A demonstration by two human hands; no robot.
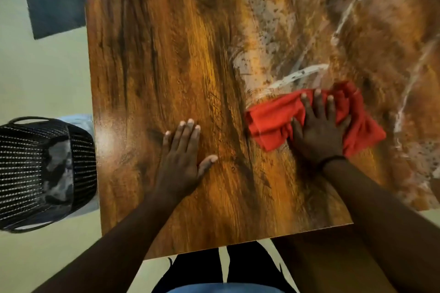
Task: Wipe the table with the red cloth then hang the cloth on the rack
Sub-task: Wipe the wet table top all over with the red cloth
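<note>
Only the head view to go on, so here's what it shows. Your right hand (319, 131) is flat on top of the red cloth (269, 123), fingers spread and pressing down, so it's less a closed grip than an open palm pinning the fabric to the worktop (166, 54). The cloth is bunched up, and its long axis runs roughly left to right across your view, sticking out on both sides of that hand.

The relation that matters: the white smeary residue (266, 31) lies mostly ahead of the cloth and off to the right of it, with streaks curving down the far right side. The cloth sits right at the near edge of that mess, touching the lowest white streak. So my guess is the next stroke wants to go forward and rightward, not back toward you.

Your left hand (183, 150) is flat on bare wood, open, holding nothing, well apart from the cloth and on the side that already looks clean. Right hand is clearly the nearer one for the job.

There's a black basket (35, 169) on the floor left of the worktop. The dark bars at the top edge might be the rack, too blurred to say.
</note>
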